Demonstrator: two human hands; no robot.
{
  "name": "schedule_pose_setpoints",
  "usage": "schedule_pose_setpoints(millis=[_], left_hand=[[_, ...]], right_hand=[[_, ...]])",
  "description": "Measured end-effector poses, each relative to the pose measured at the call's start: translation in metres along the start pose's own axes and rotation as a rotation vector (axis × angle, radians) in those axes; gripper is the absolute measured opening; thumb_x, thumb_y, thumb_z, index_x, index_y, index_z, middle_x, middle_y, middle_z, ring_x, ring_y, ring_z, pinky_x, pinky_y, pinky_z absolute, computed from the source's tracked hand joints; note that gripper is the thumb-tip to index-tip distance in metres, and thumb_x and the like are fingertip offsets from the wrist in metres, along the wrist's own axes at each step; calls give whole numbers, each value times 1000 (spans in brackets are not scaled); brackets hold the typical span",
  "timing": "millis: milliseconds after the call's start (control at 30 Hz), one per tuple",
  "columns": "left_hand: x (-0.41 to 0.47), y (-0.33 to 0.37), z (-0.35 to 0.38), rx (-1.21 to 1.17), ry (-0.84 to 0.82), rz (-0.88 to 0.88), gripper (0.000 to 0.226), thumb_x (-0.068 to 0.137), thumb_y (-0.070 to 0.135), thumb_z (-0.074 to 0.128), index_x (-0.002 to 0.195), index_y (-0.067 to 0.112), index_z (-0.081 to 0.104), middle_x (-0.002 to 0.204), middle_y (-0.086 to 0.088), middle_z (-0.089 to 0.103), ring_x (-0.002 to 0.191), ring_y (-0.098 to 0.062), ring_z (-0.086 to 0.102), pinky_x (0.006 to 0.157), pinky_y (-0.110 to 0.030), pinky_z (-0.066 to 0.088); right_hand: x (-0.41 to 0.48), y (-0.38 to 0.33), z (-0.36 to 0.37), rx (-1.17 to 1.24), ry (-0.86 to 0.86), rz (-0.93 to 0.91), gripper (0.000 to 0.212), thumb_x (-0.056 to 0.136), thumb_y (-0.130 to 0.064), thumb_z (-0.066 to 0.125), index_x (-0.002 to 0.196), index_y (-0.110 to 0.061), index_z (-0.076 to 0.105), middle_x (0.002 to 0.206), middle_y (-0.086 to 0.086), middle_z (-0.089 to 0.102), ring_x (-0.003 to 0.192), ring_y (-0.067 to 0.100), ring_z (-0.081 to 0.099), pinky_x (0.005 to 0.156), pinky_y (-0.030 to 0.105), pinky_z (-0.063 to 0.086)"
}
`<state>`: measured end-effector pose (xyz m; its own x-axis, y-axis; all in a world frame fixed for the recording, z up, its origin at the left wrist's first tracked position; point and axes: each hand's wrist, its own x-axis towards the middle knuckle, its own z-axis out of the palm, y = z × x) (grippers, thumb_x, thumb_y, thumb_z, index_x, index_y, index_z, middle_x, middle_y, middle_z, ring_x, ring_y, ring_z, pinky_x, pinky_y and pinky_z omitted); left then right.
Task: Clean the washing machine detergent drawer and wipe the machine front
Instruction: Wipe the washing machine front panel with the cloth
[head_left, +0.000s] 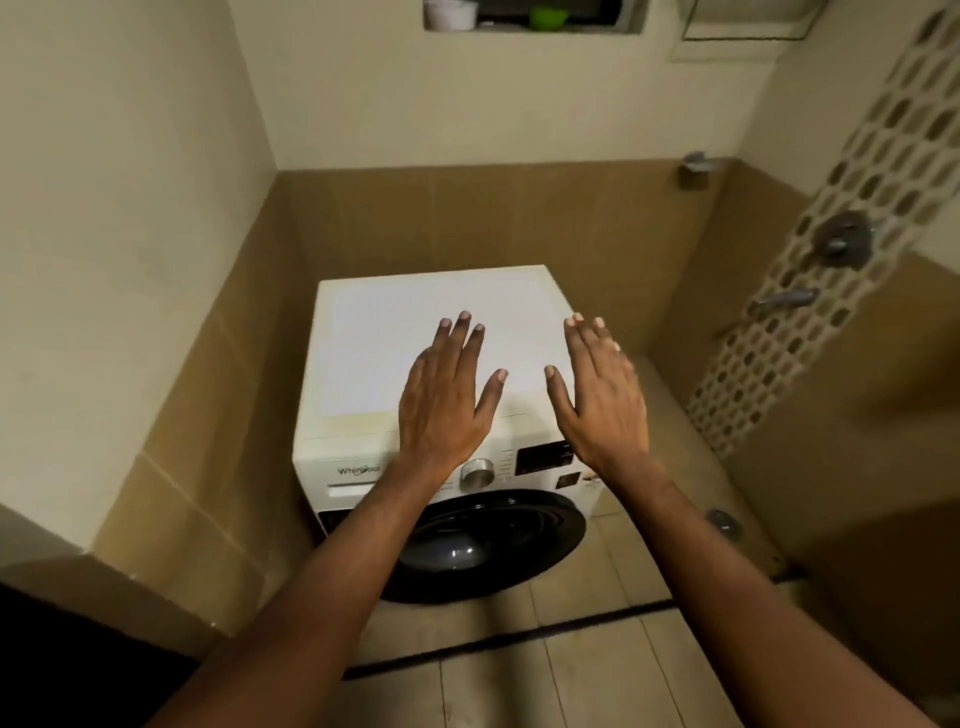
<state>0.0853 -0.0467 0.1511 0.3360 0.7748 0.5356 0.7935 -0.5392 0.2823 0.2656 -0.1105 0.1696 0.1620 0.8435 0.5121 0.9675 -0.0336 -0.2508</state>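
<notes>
A white front-loading washing machine (374, 343) stands against the tiled back wall, seen from above. Its detergent drawer (348, 480) is at the front's upper left, shut, partly behind my left forearm. A silver dial (478, 473) and a dark display (545, 457) sit on the control panel, above the round black door (493, 545). My left hand (441, 410) is held out flat, fingers spread, in front of the machine's top. My right hand (602, 395) is held out beside it, also open and holding nothing. No cloth is in view.
Tiled walls close in on the left and back. On the right wall are a shower mixer (844, 239), a tap (784, 299) and a patterned tile strip (810, 291). A floor drain (723, 521) lies right of the machine. A wall niche (530, 15) holds containers up high.
</notes>
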Motion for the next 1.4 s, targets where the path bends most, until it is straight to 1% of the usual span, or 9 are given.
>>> schedule_pose_setpoints(millis=[67, 200, 300, 500, 700, 900, 1000, 1267, 1400], left_hand=[[9, 30, -1, -22, 3, 56, 61, 103, 50, 38, 154, 19, 30, 165, 1, 18, 154, -17, 9, 118, -32, 11], [18, 103, 3, -92, -17, 129, 64, 102, 53, 35, 155, 18, 30, 165, 0, 20, 153, -17, 12, 120, -36, 17], [16, 164, 5, -136, -13, 194, 65, 101, 55, 32, 154, 16, 31, 164, 0, 24, 153, -18, 15, 119, -38, 20], [-2, 282, 14, -229, -16, 323, 62, 102, 52, 36, 153, 16, 34, 164, -1, 25, 152, -19, 17, 118, -42, 23], [-23, 393, 32, -302, -77, 472, 63, 102, 51, 35, 154, 15, 32, 165, -2, 20, 153, -18, 12, 120, -42, 19], [-32, 493, 63, -371, -132, 598, 68, 101, 55, 33, 154, 13, 29, 165, -3, 18, 153, -18, 10, 121, -41, 16], [-32, 543, 86, -406, -167, 674, 73, 100, 58, 34, 156, 14, 23, 166, -4, 15, 154, -19, 8, 121, -39, 12], [-26, 673, 160, -581, -267, 837, 79, 99, 61, 36, 158, 13, 16, 167, -2, 9, 153, -13, -3, 120, -28, -5], [-22, 736, 192, -623, -312, 942, 76, 100, 60, 34, 159, 15, 14, 167, 1, 6, 153, -12, -4, 116, -19, -17]], right_hand=[[-5, 19, -26, -39, 45, 35, 59, 103, -44, 33, 155, -16, 24, 161, 1, 25, 151, 16, 11, 120, 35, 12], [-27, 63, -83, -87, 119, 93, 61, 103, -45, 34, 155, -16, 22, 163, 0, 20, 152, 15, 6, 122, 34, 9], [-56, 101, -123, -131, 160, 127, 59, 104, -44, 32, 155, -16, 22, 163, 0, 20, 152, 15, 7, 123, 36, 12], [-123, 179, -204, -263, 228, 200, 59, 103, -43, 30, 155, -15, 24, 162, 2, 23, 151, 16, 11, 122, 35, 13], [-189, 256, -272, -366, 282, 344, 58, 103, -42, 31, 155, -16, 24, 162, 1, 22, 151, 15, 9, 122, 36, 13], [-241, 322, -313, -460, 314, 495, 61, 103, -41, 31, 157, -17, 16, 164, 0, 13, 152, 13, 1, 123, 32, 5], [-262, 358, -328, -508, 323, 584, 62, 103, -41, 33, 157, -18, 15, 165, -1, 10, 151, 12, 0, 121, 28, -1], [-295, 463, -361, -580, 336, 781, 58, 104, -39, 35, 157, -29, 13, 165, -6, 9, 151, 10, -4, 120, 30, -2], [-309, 513, -373, -602, 373, 926, 59, 103, -43, 36, 157, -29, 15, 164, -6, 13, 151, 10, 0, 121, 34, 4]])
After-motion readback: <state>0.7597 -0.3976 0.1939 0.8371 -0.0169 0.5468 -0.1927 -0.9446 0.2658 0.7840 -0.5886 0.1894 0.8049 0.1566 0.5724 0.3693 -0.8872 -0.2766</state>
